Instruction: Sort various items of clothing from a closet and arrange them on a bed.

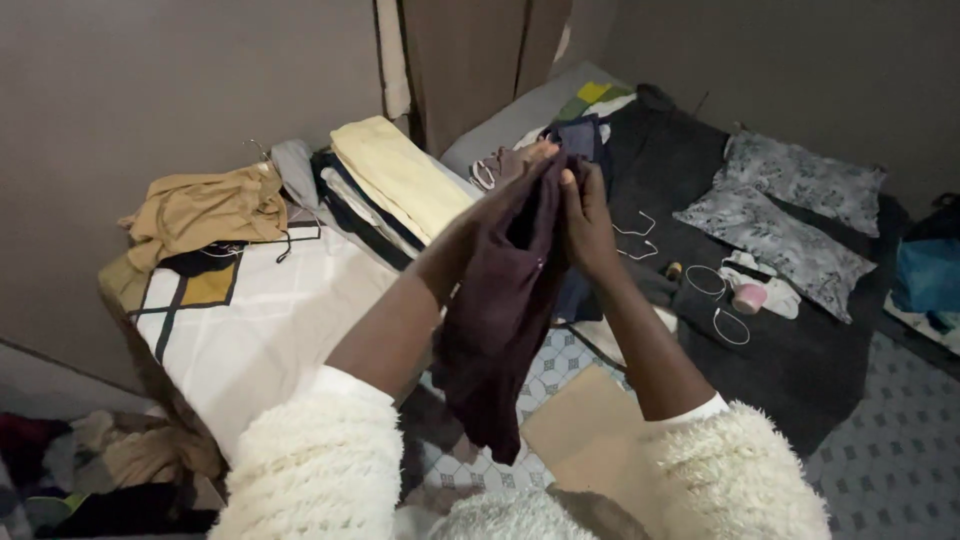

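Observation:
Both my hands are raised in front of me, holding up a dark maroon garment that hangs down between my forearms. My left hand is under the cloth at its top edge, with the fingertips showing above it. My right hand pinches the top edge from the right side. I wear fluffy white sleeves pushed up my forearms. The garment's lower end dangles above the patterned floor.
A box covered by a white checked cloth stands at left, bearing a mustard garment and a stack of folded clothes. A dark mattress with two grey pillows, white hangers and a pink cup lies right. Cardboard lies below.

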